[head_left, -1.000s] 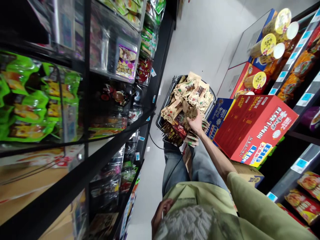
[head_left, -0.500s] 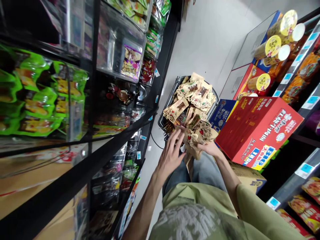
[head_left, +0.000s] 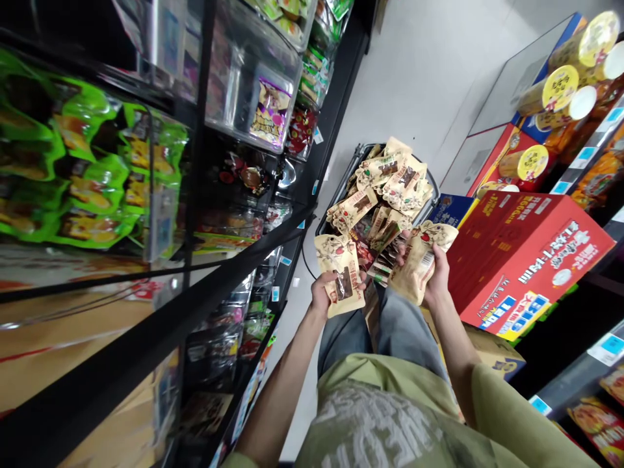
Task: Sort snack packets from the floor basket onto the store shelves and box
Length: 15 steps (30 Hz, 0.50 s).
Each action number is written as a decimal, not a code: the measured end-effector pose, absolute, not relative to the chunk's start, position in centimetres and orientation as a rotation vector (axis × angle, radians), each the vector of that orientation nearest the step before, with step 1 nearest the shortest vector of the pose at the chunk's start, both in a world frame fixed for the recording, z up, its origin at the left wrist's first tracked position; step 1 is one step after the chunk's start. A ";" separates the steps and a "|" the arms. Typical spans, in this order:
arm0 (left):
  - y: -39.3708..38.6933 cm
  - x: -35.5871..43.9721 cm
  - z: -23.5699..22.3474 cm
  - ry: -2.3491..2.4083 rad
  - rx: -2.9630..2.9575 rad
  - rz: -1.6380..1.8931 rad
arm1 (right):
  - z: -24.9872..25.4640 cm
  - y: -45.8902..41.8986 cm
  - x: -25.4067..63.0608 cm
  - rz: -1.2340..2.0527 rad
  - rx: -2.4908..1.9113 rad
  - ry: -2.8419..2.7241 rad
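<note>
My left hand [head_left: 324,290] is closed around the lower edge of a beige snack packet [head_left: 345,276] with a small window in its front. On the other side, my right hand [head_left: 437,273] grips more beige snack packets [head_left: 415,272]; how many cannot be made out. Both hands are just in front of a black basket [head_left: 433,184] on the floor. Heaped in it are many similar beige packets [head_left: 390,172], and a row of packets [head_left: 387,244] stands on edge at its near side.
Black shelving [head_left: 336,123] with clear plastic bins [head_left: 292,84] runs along the left. A black strap [head_left: 205,292] crosses in front of it. Red cartons [head_left: 526,260] stack close on the right, with yellow-lidded cups [head_left: 560,88] behind. Grey floor [head_left: 414,71] stretches ahead.
My hands were together over a bunch of packets and have moved apart. The left hand, which was spread open, now holds one packet; the right keeps hold of the others.
</note>
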<state>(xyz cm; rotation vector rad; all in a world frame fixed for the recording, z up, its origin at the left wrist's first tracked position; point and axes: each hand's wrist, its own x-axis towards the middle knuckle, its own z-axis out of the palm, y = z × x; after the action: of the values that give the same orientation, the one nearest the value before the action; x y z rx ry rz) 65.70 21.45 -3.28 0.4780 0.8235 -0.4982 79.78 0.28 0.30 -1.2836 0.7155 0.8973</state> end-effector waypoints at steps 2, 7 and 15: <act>21.6 65.7 -3.2 0.911 0.473 -0.441 | 0.3 0.5 79.5 0.909 -1.275 0.718; 21.7 66.8 -3.2 0.955 0.471 -0.458 | 0.5 1.5 79.2 0.918 -1.226 0.727; 20.7 67.3 -4.1 0.901 0.494 -0.488 | -0.7 2.4 77.9 0.940 -1.280 0.684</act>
<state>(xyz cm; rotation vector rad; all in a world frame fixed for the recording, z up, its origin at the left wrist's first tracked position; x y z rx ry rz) 67.33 20.74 -4.06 0.4941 0.9014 -0.4878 77.86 2.43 -0.70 -1.2799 0.6835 0.9398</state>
